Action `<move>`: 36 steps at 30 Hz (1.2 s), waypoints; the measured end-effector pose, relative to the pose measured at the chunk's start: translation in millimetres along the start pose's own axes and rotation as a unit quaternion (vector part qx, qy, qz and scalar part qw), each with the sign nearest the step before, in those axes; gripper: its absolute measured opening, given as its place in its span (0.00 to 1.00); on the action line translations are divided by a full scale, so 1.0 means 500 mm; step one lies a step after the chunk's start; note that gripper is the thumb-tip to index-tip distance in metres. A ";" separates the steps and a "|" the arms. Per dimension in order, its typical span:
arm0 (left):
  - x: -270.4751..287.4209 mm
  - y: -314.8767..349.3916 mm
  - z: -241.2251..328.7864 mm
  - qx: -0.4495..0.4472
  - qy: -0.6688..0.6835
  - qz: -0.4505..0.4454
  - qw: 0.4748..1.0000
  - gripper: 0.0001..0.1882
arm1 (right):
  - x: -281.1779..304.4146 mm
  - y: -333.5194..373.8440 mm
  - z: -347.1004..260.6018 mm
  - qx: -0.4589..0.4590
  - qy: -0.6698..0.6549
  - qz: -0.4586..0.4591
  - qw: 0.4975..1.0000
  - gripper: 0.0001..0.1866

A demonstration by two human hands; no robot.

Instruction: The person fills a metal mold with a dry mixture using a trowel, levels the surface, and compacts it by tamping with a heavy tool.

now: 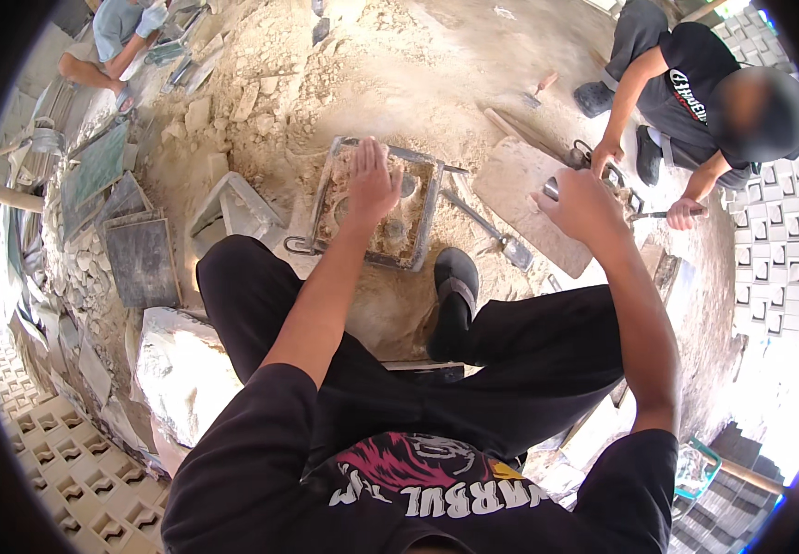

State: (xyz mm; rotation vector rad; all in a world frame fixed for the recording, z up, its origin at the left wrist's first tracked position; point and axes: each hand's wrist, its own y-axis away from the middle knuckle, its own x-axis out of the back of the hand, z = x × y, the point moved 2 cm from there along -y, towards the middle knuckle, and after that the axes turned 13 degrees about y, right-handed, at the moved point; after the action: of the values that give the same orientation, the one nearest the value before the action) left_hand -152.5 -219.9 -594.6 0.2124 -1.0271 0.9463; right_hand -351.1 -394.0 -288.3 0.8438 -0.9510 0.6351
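Note:
A square casting frame (431,217) packed with crumbly brown sand lies on the ground before me, with round grey shapes showing in the sand. My left hand (375,185) rests flat on the sand at the frame's far middle, fingers stretched out. Out to the right, above a flat pale board (508,175), my right hand (586,210) is closed around a small shiny metal cylinder (552,188), mostly hidden by the fingers. A long-handled tool (514,251), perhaps a brush or trowel, lies between the frame and the board.
A co-worker (686,102) crouches at right, hands close beyond my right hand, one holding a tool. Another person (118,42) sits far left. Loose sand (270,55) and slabs (141,261) lie at left; a small trowel (542,86) lies farther off. My shoe (456,282) is near the frame.

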 end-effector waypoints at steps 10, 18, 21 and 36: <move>-0.056 0.001 0.095 -0.145 -0.006 -0.065 0.987 0.36 | -0.006 0.021 0.002 0.033 -0.038 0.007 0.999 0.21; -0.046 0.068 0.141 -0.273 0.031 -0.119 0.954 0.34 | -0.011 0.013 0.011 0.033 -0.023 0.025 0.999 0.19; -0.021 0.101 0.153 -0.287 0.062 -0.152 0.944 0.33 | -0.025 0.008 0.018 0.029 -0.022 0.023 0.999 0.19; 0.126 0.211 -0.027 -0.128 -0.078 -0.077 0.986 0.34 | -0.060 0.036 -0.032 0.086 -0.034 0.030 0.995 0.22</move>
State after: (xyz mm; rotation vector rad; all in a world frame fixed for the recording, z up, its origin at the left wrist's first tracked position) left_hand -212.2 -112.8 -578.8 0.1508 -1.2475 0.6586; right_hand -371.6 -374.3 -313.9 0.9966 -0.9960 0.7515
